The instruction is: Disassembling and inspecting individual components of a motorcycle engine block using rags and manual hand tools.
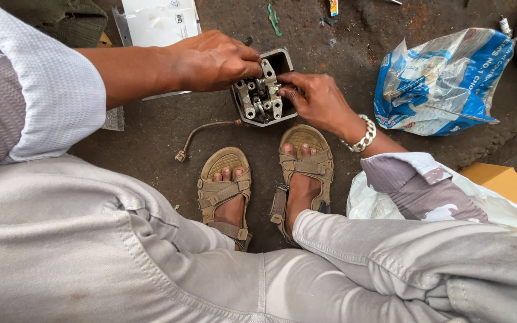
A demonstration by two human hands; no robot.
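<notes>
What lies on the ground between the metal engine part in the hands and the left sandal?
In the head view, a short wire with a connector lies between the engine part and the left sandal.

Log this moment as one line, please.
left hand: grip on engine head top | right hand: fingers at rocker arms | on ground, above sandals

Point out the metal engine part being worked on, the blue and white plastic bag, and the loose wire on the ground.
metal engine part point(262, 96), head view, on the rocker arms at its middle.
blue and white plastic bag point(438, 84), head view, on its crumpled middle.
loose wire point(201, 128), head view, on its curved run.
</notes>
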